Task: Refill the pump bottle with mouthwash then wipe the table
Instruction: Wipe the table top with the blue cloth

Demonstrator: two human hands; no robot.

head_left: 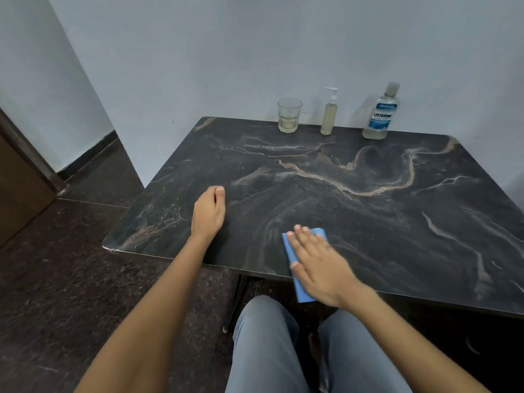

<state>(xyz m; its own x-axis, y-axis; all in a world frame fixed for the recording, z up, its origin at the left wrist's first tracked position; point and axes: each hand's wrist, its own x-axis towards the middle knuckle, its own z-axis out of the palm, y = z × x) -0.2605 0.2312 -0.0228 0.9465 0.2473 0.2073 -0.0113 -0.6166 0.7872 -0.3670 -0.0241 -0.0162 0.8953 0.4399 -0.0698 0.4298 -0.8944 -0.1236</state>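
Observation:
A slim pump bottle (329,114) with a white pump head and pale liquid stands at the far edge of the dark marble table (368,211). To its right stands a capped Listerine mouthwash bottle (382,114). My right hand (320,265) lies flat, fingers spread, pressing a folded blue cloth (295,268) onto the table's near edge; part of the cloth hangs over the edge. Near the table's left side my left hand (208,212) rests with its fingers curled in and holds nothing.
A clear drinking glass (289,115) with a little liquid stands left of the pump bottle. A pale wall runs right behind the bottles. Dark floor and a brown door lie to the left. My knees in grey trousers sit under the near edge.

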